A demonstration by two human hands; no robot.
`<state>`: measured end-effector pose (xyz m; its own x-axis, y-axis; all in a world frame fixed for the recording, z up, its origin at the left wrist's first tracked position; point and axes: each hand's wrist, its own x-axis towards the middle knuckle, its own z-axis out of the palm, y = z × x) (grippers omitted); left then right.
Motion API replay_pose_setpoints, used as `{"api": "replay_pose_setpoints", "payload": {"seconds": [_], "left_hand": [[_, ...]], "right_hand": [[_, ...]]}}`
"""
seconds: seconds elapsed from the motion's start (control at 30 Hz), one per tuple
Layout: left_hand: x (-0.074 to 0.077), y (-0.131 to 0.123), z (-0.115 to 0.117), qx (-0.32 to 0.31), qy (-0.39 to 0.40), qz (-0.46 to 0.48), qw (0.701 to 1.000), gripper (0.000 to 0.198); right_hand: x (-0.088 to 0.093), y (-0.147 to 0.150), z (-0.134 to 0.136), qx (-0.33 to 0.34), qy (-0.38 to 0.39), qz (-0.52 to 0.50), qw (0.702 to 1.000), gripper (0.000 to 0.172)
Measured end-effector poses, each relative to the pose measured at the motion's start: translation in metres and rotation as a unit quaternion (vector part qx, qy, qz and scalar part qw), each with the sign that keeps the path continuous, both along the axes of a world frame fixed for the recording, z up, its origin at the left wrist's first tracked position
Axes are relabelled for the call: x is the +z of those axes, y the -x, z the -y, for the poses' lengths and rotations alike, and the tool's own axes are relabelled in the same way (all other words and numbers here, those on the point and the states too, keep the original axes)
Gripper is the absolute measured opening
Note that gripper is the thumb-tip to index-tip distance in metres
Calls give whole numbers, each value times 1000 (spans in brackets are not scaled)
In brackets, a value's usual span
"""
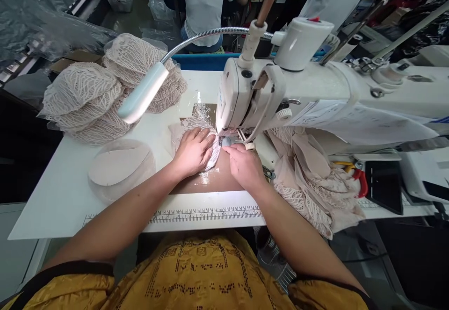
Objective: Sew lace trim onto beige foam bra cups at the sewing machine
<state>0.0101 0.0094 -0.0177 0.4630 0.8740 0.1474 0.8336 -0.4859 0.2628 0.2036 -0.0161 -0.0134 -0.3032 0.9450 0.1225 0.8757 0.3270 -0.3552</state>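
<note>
A beige lace fabric piece lies under the needle area of a white sewing machine. Flat on the lace, fingers spread toward the machine, rests my left hand. My right hand is just right of the presser foot, its fingers curled together and the fingertips close to the lace's edge. Whether anything is pinched there is hidden. Brown tape-like covering spreads over the table beneath both hands.
Stacked lace cups stand at the left, near sheer oval pieces. A bent-neck lamp hangs over the table. Lace pieces heap at the right, beside red-handled scissors and a black tablet. People sit beyond.
</note>
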Motion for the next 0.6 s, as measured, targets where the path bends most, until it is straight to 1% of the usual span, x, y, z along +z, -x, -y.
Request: {"api": "replay_pose_setpoints", "payload": {"seconds": [0.1,0.17,0.23,0.3,0.37,0.47,0.6], "left_hand": [[5,2,1,45,15,-8,999,47],[10,7,2,61,40,13,997,46],[14,14,2,56,80,44,994,42],[18,22,3,30,120,67,990,41],[20,28,5,10,139,77,987,41],[20,28,9,26,132,85,987,39],[15,24,9,55,110,83,989,35]], "right_hand": [[-1,-2,-1,-8,-4,-49,999,42],[-2,-4,0,0,-20,-84,996,39],[-2,-6,2,18,-38,-120,992,36],[-2,-7,4,38,-51,-148,987,32],[-1,-7,5,48,-59,-162,984,30],[0,-7,5,49,-62,-161,984,29],[1,-6,4,45,-47,-141,988,29]]}}
